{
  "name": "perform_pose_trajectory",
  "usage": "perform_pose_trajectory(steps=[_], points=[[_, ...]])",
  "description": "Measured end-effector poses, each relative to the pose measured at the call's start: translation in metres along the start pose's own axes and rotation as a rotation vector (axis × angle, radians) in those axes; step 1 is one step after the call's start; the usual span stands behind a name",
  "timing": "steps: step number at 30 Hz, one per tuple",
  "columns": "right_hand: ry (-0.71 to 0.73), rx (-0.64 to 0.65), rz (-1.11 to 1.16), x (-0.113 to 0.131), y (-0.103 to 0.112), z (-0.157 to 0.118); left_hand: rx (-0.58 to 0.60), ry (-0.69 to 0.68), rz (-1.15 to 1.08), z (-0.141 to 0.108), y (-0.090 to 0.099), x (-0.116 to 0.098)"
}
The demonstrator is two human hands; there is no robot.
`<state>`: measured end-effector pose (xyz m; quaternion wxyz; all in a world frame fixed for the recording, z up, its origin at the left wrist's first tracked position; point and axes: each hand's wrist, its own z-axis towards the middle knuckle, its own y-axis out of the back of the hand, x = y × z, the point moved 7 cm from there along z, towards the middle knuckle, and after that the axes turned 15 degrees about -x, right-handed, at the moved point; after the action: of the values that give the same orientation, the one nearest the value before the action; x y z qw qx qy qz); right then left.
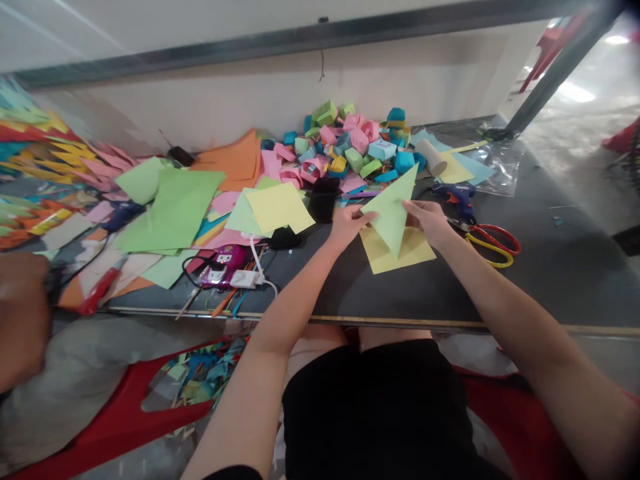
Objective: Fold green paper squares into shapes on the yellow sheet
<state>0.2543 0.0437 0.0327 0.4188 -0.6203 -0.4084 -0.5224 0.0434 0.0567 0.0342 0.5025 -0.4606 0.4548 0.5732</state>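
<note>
Both my hands hold a light green sheet of paper [393,215], folded into a triangle and raised above the table. My left hand [350,223] pinches its left corner. On the right edge, my right hand [427,217] grips it between thumb and fingers. Beneath the triangle, a yellow paper sheet [375,257] lies flat on the dark table. Scissors with red and yellow handles [493,243] rest just right of my right hand, beside a blue glue gun [457,197].
Small folded paper pieces [355,143] are heaped at the back. Green sheets [170,207], orange paper [230,163] and a yellow sheet [281,208] lie leftward. A purple power strip [225,263] with cables sits near the front edge. Another person's arm [23,320] is at far left.
</note>
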Motion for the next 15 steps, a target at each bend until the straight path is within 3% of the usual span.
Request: perform_pose_trajectory(steps=[6,15], points=[[0.088,0.013,-0.039,0.0010,-0.0054,-0.0076,-0.056,0.080,-0.162,0.0030,0.0016,0.0025],[0.082,0.076,-0.037,0.0010,-0.0089,-0.0089,-0.169,0.085,-0.175,0.0044,0.0076,0.0034]])
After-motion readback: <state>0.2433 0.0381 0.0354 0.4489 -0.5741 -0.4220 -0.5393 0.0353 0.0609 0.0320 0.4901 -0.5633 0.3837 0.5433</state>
